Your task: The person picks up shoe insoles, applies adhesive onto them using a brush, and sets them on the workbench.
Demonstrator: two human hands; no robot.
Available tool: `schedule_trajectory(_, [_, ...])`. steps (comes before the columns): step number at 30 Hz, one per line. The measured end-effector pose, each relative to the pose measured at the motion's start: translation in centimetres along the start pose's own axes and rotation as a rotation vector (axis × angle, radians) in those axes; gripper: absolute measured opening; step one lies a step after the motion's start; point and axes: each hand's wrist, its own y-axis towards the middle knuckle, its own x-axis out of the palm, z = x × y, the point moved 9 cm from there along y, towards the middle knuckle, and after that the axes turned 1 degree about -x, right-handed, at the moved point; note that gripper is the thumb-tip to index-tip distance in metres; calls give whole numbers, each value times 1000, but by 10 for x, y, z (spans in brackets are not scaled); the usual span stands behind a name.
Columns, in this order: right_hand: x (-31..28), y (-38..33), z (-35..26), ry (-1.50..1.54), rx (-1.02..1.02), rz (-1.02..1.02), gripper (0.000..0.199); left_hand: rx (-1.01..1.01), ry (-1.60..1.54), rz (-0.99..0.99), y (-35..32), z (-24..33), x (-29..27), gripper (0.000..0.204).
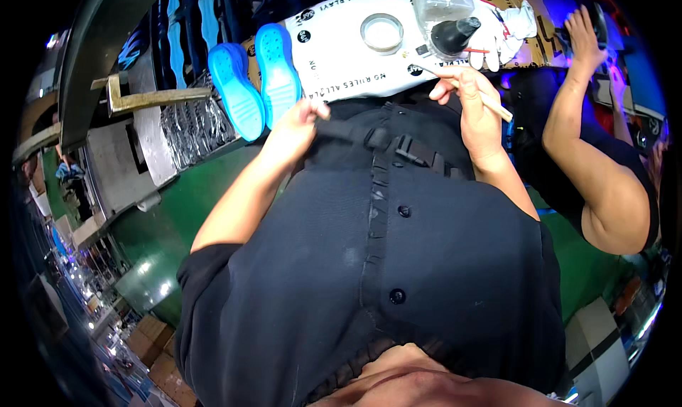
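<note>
My right hand (477,108) is closed round a slim brush (503,110) with a pale wooden handle. The brush's thin end points up and left over the white printed sheet (334,51). My left hand (300,119) is at the near edge of the sheet, fingers curled in and slightly blurred; what they hold, if anything, I cannot make out. Just beyond it lie two bright blue shoe soles (238,94), side by side. A round, shallow container (382,34) with a pale inside stands on the sheet. Beside it is a black cone-shaped bottle (453,36).
A clear plastic box (444,0) and white gloves (517,24) lie at the back right. A metal frame with a brass-coloured bar (160,100) stands at the left. Another person's arm (568,115) reaches in at the right. Beneath is a green floor (206,194).
</note>
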Motion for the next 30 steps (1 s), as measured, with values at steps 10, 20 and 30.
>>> schedule_trajectory(10, [1,-7,8,31,63,8,26,-91,-87,-119,8,28,30,17])
schedule_trajectory(20, [-22,-3,1,-6,-11,42,24,350,175,-51,37,104,112,15])
schedule_trajectory(30, [-50,-47,-34,-391,-244,58,25,-28,220,-91,37,82,120,21])
